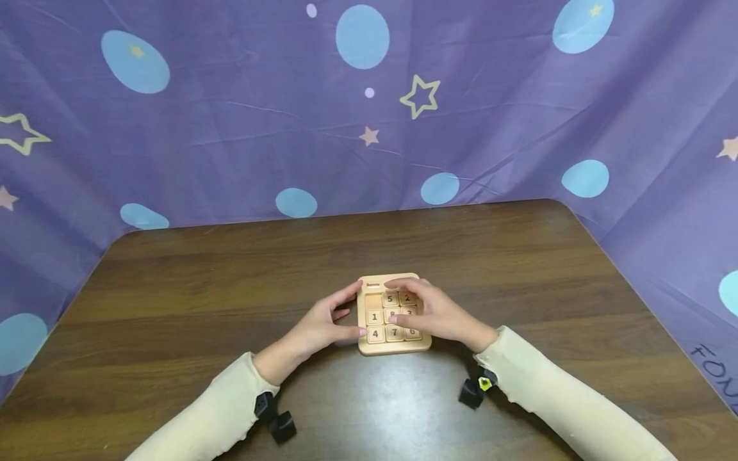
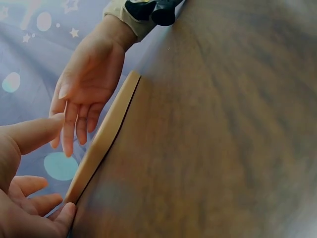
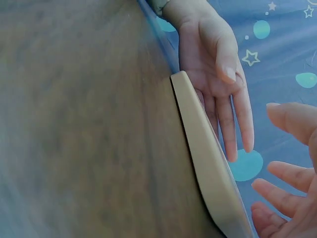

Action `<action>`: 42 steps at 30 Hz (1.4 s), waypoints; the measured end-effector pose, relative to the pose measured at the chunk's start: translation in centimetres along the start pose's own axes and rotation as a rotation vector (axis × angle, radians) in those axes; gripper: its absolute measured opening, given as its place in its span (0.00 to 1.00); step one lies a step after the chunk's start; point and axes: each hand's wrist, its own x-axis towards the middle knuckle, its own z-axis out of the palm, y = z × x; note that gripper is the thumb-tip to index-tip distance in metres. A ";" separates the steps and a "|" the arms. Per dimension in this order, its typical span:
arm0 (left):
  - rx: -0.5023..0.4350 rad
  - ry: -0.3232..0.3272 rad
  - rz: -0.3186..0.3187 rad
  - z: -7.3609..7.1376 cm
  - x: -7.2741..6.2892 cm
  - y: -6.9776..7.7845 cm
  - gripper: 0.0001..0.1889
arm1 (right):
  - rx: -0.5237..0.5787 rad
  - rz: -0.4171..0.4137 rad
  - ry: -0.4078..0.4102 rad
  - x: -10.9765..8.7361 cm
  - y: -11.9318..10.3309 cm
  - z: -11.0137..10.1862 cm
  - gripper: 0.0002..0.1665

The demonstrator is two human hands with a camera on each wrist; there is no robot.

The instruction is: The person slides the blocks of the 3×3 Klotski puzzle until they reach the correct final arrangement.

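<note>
A pale wooden number slide puzzle (image 1: pixel 394 348) lies flat on the table, its numbered tiles set in a square frame. The top left cell shows bare wood, beside the 5 tile (image 1: pixel 389 299). Along the puzzle's left edge is my left hand (image 1: pixel 316 328), thumb and forefinger spread; in the left wrist view a fingertip (image 2: pixel 68 214) touches the frame's side. My right hand (image 1: pixel 441 312) reaches over the right side with relaxed fingers, its thumb over the 8 tile, partly hiding it and the right column. Whether that thumb presses the tile I cannot tell.
The brown wooden table (image 1: pixel 230 288) extends around the puzzle on all sides. Behind it hangs a purple curtain (image 1: pixel 242 128) with stars and blue dots. Black camera mounts (image 1: pixel 275 417) sit at both cream sleeves.
</note>
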 end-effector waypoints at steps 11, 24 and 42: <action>0.062 0.003 0.034 0.4 0.1 -0.5 0.45 | 0.049 -0.015 0.051 0.0 0.3 0.8 0.30; 0.155 0.011 0.100 0.5 -0.3 -0.9 0.46 | 0.154 0.017 0.079 0.0 0.2 2.0 0.21; 0.238 0.018 0.120 0.6 -0.3 -1.0 0.46 | 0.140 0.028 0.122 0.2 0.6 2.6 0.18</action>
